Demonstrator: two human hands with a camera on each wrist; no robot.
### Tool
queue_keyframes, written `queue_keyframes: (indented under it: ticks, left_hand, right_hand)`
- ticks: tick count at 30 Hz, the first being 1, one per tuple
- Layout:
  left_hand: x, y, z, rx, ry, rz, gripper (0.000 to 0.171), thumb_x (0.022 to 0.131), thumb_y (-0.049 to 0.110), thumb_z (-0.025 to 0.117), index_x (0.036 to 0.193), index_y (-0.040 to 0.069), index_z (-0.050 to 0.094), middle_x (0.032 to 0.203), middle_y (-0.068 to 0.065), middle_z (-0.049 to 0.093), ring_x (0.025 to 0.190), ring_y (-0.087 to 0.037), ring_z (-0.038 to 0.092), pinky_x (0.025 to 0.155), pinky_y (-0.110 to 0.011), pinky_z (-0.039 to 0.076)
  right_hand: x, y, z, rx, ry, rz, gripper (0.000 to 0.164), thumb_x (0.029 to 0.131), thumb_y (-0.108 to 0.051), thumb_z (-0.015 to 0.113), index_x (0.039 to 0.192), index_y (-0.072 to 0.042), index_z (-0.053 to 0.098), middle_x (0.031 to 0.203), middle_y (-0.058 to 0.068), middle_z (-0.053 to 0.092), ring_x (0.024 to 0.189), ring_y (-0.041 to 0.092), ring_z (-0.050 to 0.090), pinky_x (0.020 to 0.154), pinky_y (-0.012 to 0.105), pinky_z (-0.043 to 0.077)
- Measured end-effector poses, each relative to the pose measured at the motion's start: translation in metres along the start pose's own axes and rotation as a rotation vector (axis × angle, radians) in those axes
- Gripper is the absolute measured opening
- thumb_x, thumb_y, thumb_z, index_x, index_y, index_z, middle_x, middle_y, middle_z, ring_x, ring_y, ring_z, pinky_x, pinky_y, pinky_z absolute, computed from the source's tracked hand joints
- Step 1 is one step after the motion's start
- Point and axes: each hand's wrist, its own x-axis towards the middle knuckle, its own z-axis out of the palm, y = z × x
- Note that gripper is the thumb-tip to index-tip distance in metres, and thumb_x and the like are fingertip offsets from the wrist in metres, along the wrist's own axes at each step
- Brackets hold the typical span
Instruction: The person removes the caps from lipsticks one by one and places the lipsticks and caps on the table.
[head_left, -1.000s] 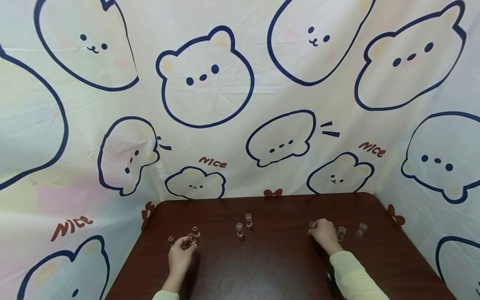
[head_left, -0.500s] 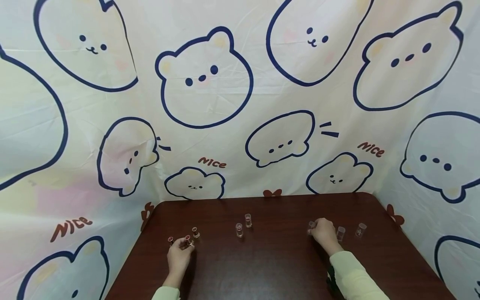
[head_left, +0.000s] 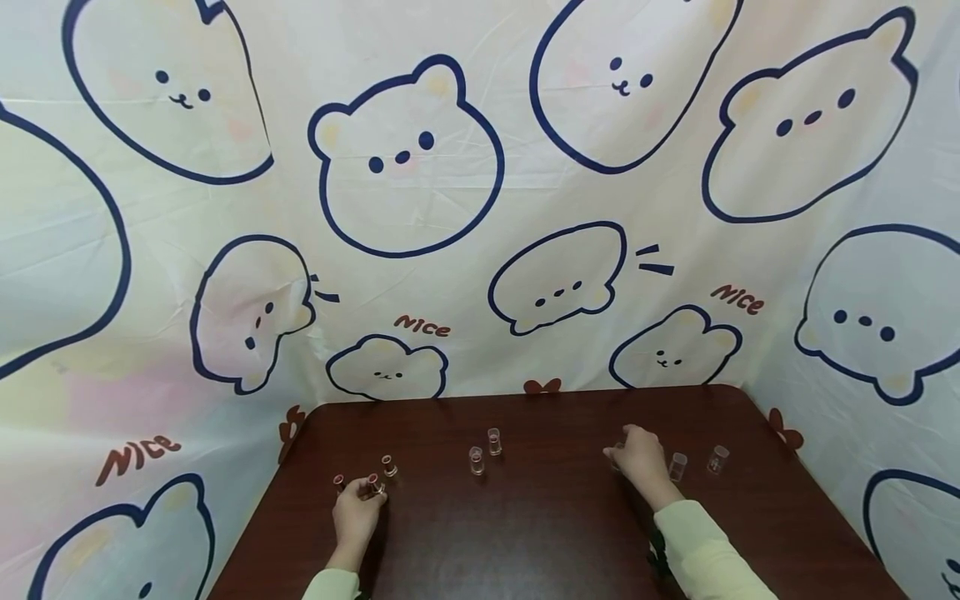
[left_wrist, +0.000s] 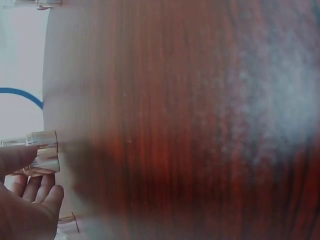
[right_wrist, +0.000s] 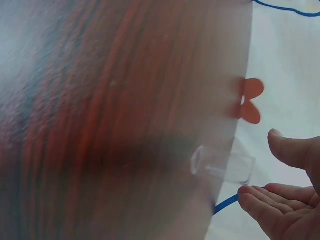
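My left hand (head_left: 354, 512) holds a gold lipstick (head_left: 375, 483) with a red tip between thumb and fingers. Another uncapped lipstick (head_left: 388, 465) stands just behind it, and a third lipstick (head_left: 339, 481) is partly hidden by that hand. In the left wrist view the gold bases (left_wrist: 47, 162) show past the thumb. On the right side, my right hand (head_left: 643, 462) is beside a small clear cap (right_wrist: 225, 166) standing on the table. Its thumb is spread from the fingers, which lie close to the cap; whether they touch it I cannot tell.
Two more clear caps, a nearer cap (head_left: 678, 467) and a farther cap (head_left: 718, 459), stand right of the right hand. Mid-table are two capped lipsticks, one in front (head_left: 477, 461) and one behind (head_left: 494, 442). A printed cloth (head_left: 465, 358) hangs behind the dark table (head_left: 510, 533).
The right hand's fingers have loosened from the clear cap and spread. My left hand has drawn the lipstick slightly left and toward me.
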Motion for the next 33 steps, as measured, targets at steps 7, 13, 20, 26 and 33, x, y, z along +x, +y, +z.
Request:
queue_keyframes:
  ticks: [7, 13, 20, 26, 33]
  left_hand:
    - [0.001, -0.007, 0.001, 0.030, -0.012, 0.010, 0.026, 0.075, -0.001, 0.074, 0.098, -0.010, 0.065, 0.087, -0.021, 0.070, 0.086, -0.038, 0.066, 0.072, -0.044, 0.050]
    - [0.002, -0.007, 0.000, 0.037, -0.029, 0.021, 0.027, 0.076, -0.001, 0.075, 0.099, -0.010, 0.065, 0.087, -0.021, 0.070, 0.086, -0.038, 0.065, 0.071, -0.044, 0.050]
    - [0.003, -0.004, -0.002, 0.071, -0.058, 0.047, 0.026, 0.076, -0.001, 0.074, 0.099, -0.010, 0.066, 0.088, -0.021, 0.069, 0.089, -0.041, 0.063, 0.075, -0.050, 0.048]
    - [0.004, -0.001, -0.002, 0.097, -0.074, 0.055, 0.027, 0.076, -0.001, 0.074, 0.100, -0.011, 0.066, 0.089, -0.021, 0.069, 0.090, -0.042, 0.062, 0.075, -0.051, 0.048]
    - [0.003, 0.000, -0.005, 0.111, -0.079, 0.059, 0.028, 0.077, -0.002, 0.073, 0.101, -0.014, 0.066, 0.087, -0.022, 0.069, 0.089, -0.042, 0.062, 0.074, -0.051, 0.049]
  right_hand:
    - [-0.002, -0.022, 0.001, -0.052, 0.057, -0.055, 0.058, 0.085, -0.012, 0.075, 0.129, 0.016, 0.049, 0.120, 0.036, 0.056, 0.105, 0.047, 0.059, 0.082, 0.056, 0.050]
    - [-0.005, -0.042, 0.006, -0.006, 0.078, -0.110, 0.059, 0.086, -0.013, 0.075, 0.132, 0.013, 0.048, 0.128, 0.033, 0.053, 0.114, 0.046, 0.054, 0.088, 0.056, 0.048]
    - [-0.011, -0.066, 0.022, 0.099, 0.045, -0.210, 0.058, 0.085, -0.017, 0.076, 0.134, 0.004, 0.052, 0.127, 0.025, 0.058, 0.114, 0.039, 0.057, 0.087, 0.055, 0.049]
    - [-0.017, -0.083, 0.044, 0.189, -0.020, -0.305, 0.052, 0.084, -0.016, 0.077, 0.129, 0.001, 0.058, 0.121, 0.020, 0.063, 0.112, 0.034, 0.060, 0.087, 0.047, 0.051]
    - [-0.026, -0.099, 0.076, 0.236, -0.129, -0.366, 0.048, 0.085, -0.018, 0.077, 0.126, 0.000, 0.060, 0.117, 0.018, 0.065, 0.106, 0.033, 0.063, 0.083, 0.045, 0.053]
